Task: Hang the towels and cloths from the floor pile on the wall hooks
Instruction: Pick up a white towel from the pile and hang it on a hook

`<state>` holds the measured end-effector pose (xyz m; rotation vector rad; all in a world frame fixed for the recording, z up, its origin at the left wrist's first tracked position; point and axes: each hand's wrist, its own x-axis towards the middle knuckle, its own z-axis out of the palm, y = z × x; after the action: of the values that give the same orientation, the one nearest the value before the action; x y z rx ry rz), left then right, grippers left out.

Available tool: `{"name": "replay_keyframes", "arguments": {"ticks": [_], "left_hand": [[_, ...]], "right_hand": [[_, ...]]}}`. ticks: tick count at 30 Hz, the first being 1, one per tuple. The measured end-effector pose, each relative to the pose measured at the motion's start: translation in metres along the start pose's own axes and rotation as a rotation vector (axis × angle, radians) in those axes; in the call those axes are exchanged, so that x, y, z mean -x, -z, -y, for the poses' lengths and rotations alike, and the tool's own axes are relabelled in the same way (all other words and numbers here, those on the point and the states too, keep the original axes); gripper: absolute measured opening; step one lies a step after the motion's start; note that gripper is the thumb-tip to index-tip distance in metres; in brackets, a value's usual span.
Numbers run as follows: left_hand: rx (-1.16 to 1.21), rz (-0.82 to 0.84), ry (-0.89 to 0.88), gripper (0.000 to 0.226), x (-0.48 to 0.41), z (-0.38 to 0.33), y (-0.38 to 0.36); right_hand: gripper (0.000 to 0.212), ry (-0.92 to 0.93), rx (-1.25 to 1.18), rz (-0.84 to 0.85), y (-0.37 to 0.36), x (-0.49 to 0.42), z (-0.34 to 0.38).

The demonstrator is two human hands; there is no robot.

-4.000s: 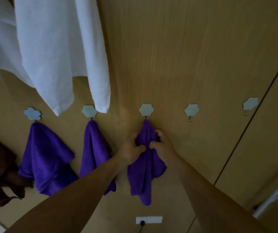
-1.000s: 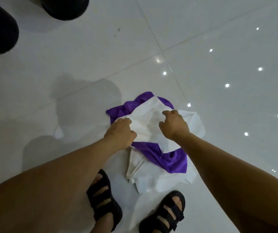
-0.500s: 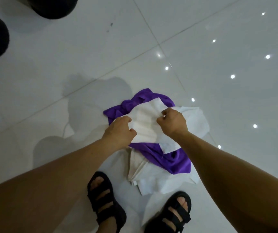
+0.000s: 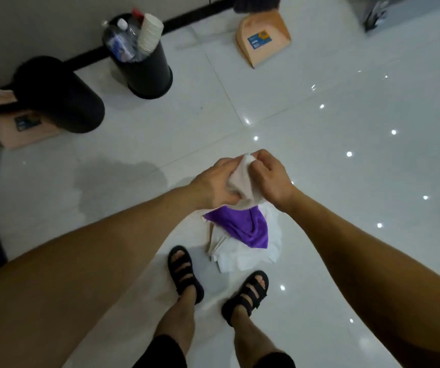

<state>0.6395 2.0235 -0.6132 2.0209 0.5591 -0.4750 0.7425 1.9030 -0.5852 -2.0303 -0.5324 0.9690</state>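
Note:
A white cloth (image 4: 243,181) is bunched between my two hands, lifted above the floor pile. My left hand (image 4: 215,183) grips its left side and my right hand (image 4: 270,179) pinches its top corner. Below them the pile rests on the white tiles: a purple cloth (image 4: 242,227) draped over flat white cloths (image 4: 240,257). The wall hooks are out of view.
My two feet in black sandals (image 4: 184,272) stand just in front of the pile. Two black bins (image 4: 144,65) stand at the back left, one holding bottles and paper cups. An orange dustpan (image 4: 262,38) leans farther back; another dustpan (image 4: 19,126) sits at the left.
Both hands have lifted the white cloth off the pile and gathered it together. The view has risen, bringing the bins and dustpans into sight.

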Motion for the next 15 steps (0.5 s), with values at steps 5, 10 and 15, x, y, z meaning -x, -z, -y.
{"name": "replay_keyframes", "arguments": {"ticks": [5,10,15], "left_hand": [[-0.161,-0.056,-0.075,0.037,0.063,-0.061,0.072],[-0.431,-0.077,-0.036,0.023,0.137,-0.100,0.124],[-0.693,-0.138,0.037,0.015,0.204,-0.149,0.154]], "right_hand": [[0.011,0.061,0.018,0.063,0.044,0.051,0.088],[0.022,0.179,0.247,0.225,0.083,0.094,0.144],[0.037,0.253,0.527,0.378,0.111,0.138,0.200]]}}
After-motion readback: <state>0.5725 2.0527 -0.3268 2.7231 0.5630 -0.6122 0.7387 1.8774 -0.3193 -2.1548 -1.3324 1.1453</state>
